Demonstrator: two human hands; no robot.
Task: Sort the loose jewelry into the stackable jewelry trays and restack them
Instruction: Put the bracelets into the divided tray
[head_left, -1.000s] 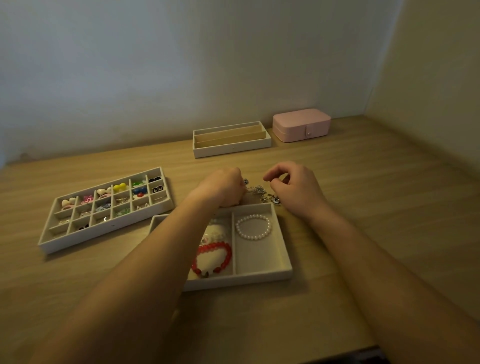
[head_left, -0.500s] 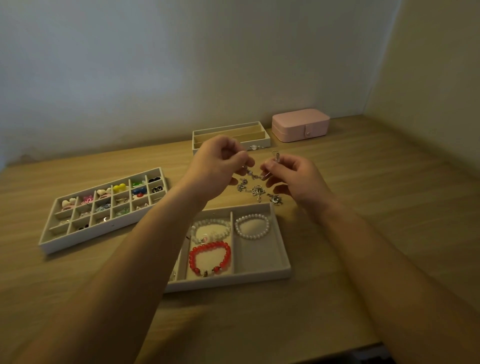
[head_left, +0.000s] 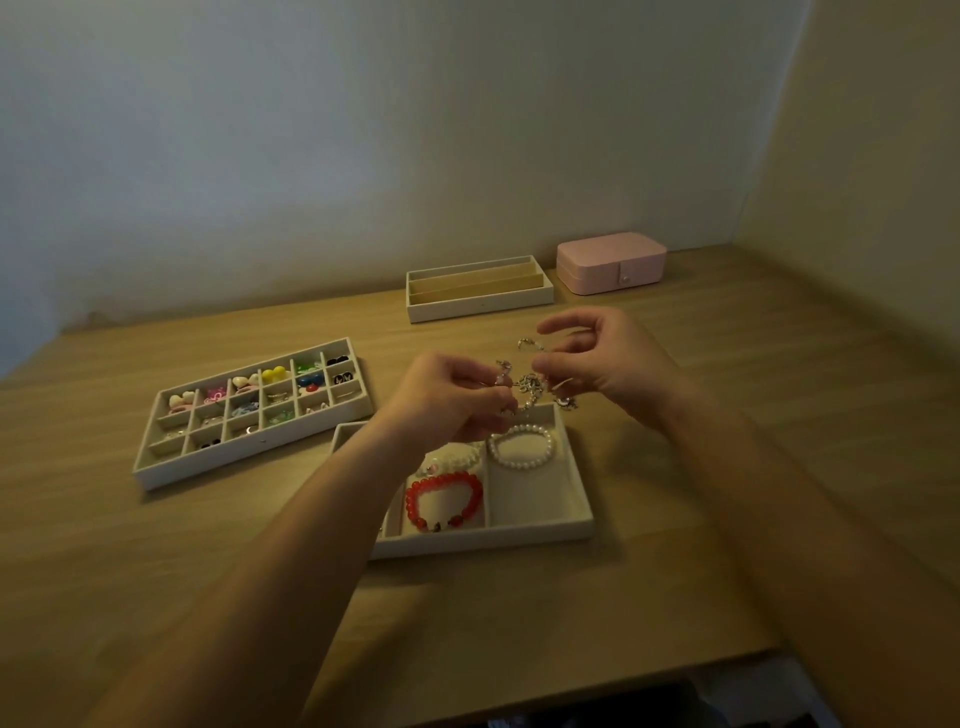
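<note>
Two hands up over the wooden table (head_left: 156, 571), both on one silver charm chain (head_left: 527, 382). Left hand (head_left: 457, 400): fingers curled, thumb and fingertips pinching the chain's left end. Right hand (head_left: 613, 364): thumb and a middle finger pinching the right part, index finger lifted and hooked free above. The chain hangs bunched between the hands, above the far edge of the bracelet tray (head_left: 483, 543); a charm end dangles by the tray's far right corner, and I cannot tell whether it touches.

In the bracelet tray, a pearl bracelet (head_left: 521, 447) lies at the far end of the right compartment. A red bead bracelet (head_left: 444, 501) sits in the middle compartment, with a second white bead bracelet (head_left: 452, 457) just beyond it, partly hidden by the left wrist.

To the left is a grid tray (head_left: 249, 452), its small cells holding colourful earrings. Far centre stands a long-slot tray (head_left: 478, 307), and just right of it a closed pink jewelry box (head_left: 610, 262) near the wall.
</note>
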